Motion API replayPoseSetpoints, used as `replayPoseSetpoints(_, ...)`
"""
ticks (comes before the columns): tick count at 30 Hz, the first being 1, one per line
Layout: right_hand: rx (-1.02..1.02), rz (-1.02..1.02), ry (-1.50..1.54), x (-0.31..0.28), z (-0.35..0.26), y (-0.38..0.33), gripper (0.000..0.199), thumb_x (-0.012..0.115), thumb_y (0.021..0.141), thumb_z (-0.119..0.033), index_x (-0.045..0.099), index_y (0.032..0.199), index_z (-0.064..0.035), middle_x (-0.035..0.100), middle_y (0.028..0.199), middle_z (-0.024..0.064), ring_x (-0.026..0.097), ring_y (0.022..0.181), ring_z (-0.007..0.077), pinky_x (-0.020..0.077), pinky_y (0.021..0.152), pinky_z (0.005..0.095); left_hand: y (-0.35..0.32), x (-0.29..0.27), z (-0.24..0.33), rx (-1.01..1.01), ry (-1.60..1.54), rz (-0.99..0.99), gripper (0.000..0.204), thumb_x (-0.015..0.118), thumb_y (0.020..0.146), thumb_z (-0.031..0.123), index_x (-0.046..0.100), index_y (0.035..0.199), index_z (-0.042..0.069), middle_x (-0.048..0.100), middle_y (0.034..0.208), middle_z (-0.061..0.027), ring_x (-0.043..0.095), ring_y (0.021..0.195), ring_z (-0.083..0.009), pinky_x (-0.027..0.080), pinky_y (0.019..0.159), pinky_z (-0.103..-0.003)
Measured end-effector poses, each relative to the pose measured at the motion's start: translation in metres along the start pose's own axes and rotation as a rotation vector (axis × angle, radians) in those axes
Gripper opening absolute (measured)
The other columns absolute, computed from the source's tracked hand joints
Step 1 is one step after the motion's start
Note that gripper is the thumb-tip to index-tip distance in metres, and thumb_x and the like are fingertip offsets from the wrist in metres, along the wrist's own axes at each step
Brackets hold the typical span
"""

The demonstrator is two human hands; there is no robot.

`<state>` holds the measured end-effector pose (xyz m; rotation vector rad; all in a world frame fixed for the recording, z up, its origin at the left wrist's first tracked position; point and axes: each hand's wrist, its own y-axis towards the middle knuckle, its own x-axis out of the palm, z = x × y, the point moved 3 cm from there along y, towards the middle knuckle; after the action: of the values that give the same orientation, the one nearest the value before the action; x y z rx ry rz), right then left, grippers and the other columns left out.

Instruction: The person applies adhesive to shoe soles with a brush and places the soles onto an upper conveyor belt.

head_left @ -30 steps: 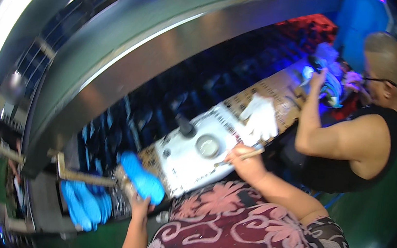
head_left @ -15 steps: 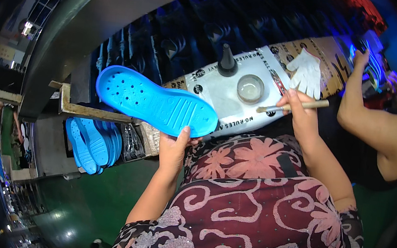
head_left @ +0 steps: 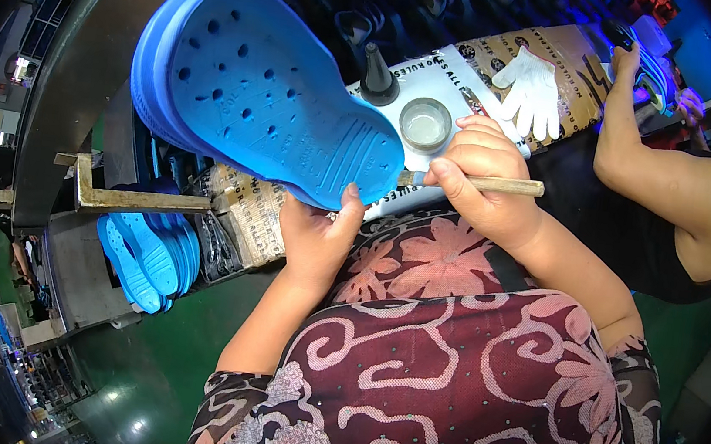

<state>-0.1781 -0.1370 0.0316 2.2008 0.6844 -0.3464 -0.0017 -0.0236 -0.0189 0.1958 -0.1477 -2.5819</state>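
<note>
Raised and tilted, a blue shoe sole (head_left: 277,99) with small holes in its wide end and ridges across its heel is in my left hand (head_left: 319,234). The thumb lies on the heel's edge, and the fingers are hidden underneath. My right hand (head_left: 487,184) grips a wooden-handled brush (head_left: 513,186) lying nearly level. Its bristle tip meets the right edge of the heel in the picture; whether it touches I cannot tell. Just beyond the brush stands a round glass dish (head_left: 425,125) of cloudy pale liquid, beside a dark cone-shaped bottle (head_left: 379,76).
A white glove (head_left: 528,93) lies on the cardboard (head_left: 578,81) at the back right. Several blue soles (head_left: 155,252) stand at the left below a metal bracket (head_left: 143,200). A co-worker's arm (head_left: 665,161) reaches in at the right. A steel beam (head_left: 91,43) rises at the left.
My left hand has lifted and tilted the sole, which now looks larger and shows its side wall. My right hand has brought the brush left, up to the heel.
</note>
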Motion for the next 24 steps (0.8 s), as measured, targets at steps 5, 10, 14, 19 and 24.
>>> replayPoseSetpoints(5,-0.057,-0.031,-0.121,0.0012,0.0023,-0.0026,0.019,0.063,0.081,-0.016,0.063,0.065,-0.0069,0.053,0.058,0.0042,0.052,0.058,0.0226,0.0424,0.076,0.0347,-0.0005,-0.0003,0.0061,0.028,0.032,-0.004,0.033,0.063,0.081,0.001,0.049,0.110,-0.005,0.062,0.099,-0.0129,0.061,0.087,-0.0169,0.047,0.081,-0.029)
replayPoseSetpoints(10,-0.019,-0.063,-0.157,-0.0062,0.0014,-0.0035,0.019,0.064,0.081,-0.016,0.063,0.065,-0.0072,0.053,0.058,0.0044,0.052,0.059,0.0230,0.0425,0.077,0.0349,0.0001,-0.0008,0.0072,0.044,0.023,0.013,0.034,0.063,0.080,0.001,0.049,0.110,-0.006,0.063,0.096,-0.0125,0.061,0.085,-0.0169,0.047,0.080,-0.029)
replayPoseSetpoints(14,-0.050,-0.057,-0.082,0.0000,0.0030,-0.0023,0.020,0.064,0.081,-0.017,0.063,0.064,-0.0068,0.053,0.058,0.0048,0.052,0.059,0.0236,0.0430,0.077,0.0362,0.0026,0.0014,0.0061,0.031,0.049,-0.021,0.035,0.064,0.079,0.001,0.049,0.110,-0.006,0.064,0.095,-0.0125,0.062,0.084,-0.0175,0.048,0.079,-0.029)
replayPoseSetpoints(19,-0.055,-0.052,-0.174,-0.0017,0.0066,-0.0029,0.019,0.065,0.080,-0.018,0.062,0.064,-0.0067,0.052,0.058,0.0047,0.052,0.059,0.0234,0.0431,0.077,0.0354,0.0030,0.0000,0.0084,0.047,0.048,-0.006,0.035,0.064,0.079,0.002,0.050,0.109,-0.005,0.064,0.095,-0.0131,0.063,0.084,-0.0175,0.048,0.079,-0.029)
replayPoseSetpoints(24,-0.049,-0.058,-0.113,-0.0012,0.0034,-0.0039,0.019,0.066,0.079,-0.017,0.063,0.064,-0.0064,0.052,0.057,0.0051,0.053,0.059,0.0232,0.0434,0.077,0.0354,0.0032,0.0003,0.0048,0.025,0.026,0.001,0.034,0.064,0.079,0.003,0.051,0.109,-0.005,0.064,0.095,-0.0133,0.063,0.084,-0.0176,0.048,0.079,-0.029)
